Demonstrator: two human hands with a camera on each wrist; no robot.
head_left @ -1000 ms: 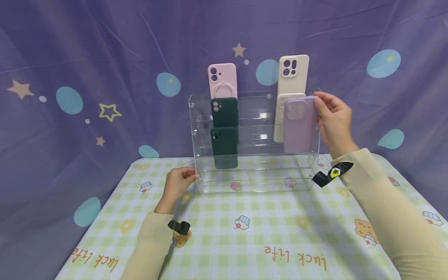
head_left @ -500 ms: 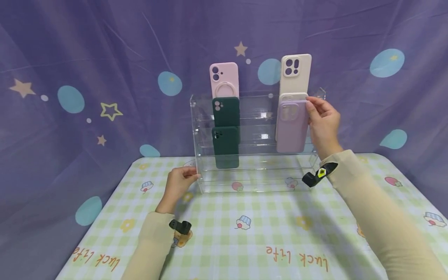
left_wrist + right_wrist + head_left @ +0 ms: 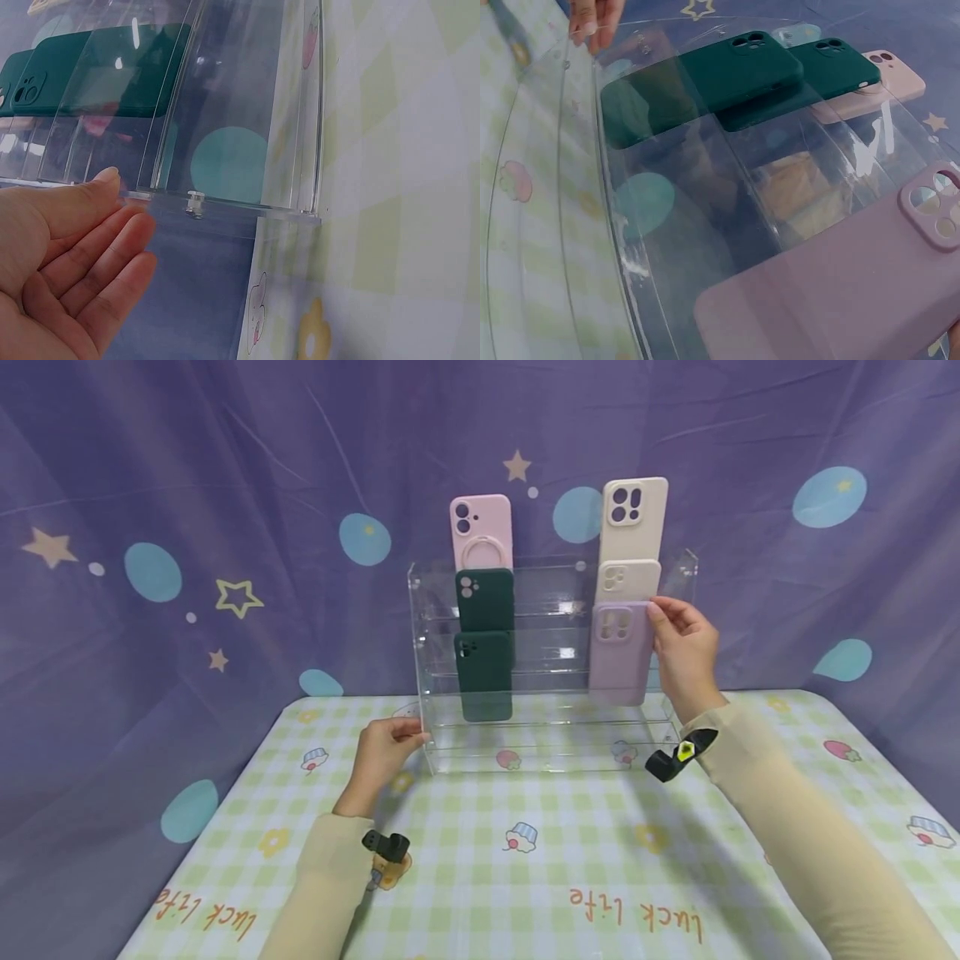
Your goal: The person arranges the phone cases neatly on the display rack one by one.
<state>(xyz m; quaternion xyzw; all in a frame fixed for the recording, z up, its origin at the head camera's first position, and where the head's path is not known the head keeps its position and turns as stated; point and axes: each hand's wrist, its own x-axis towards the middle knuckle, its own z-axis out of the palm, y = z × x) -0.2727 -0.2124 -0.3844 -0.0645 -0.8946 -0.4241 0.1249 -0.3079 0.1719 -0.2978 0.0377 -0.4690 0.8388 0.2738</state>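
Observation:
A lilac phone case [image 3: 619, 652] stands upright at the right side of a clear acrylic tiered stand [image 3: 551, 710]. My right hand [image 3: 684, 647] pinches its upper right edge between thumb and fingers, and the case's bottom end sits behind a front lip of the stand. In the right wrist view the lilac case [image 3: 840, 277] fills the lower right, with its camera cutout at the far end. My left hand [image 3: 384, 756] pinches the stand's left side panel near the table. Up close in the left wrist view, the left thumb and index finger [image 3: 90, 206] meet at that panel's edge.
Two dark green cases [image 3: 483, 677] and a pink case with a ring [image 3: 482, 531] stand in the left column. Behind the lilac case rise a cream case [image 3: 628, 578] and a taller cream one [image 3: 636, 514]. A checked cloth [image 3: 450, 877] covers the table; a purple curtain [image 3: 262, 460] hangs behind.
My right hand has carried the lilac case left, then down into a stand tier, revealing more of the cream case behind it. The left hand stays at the side panel.

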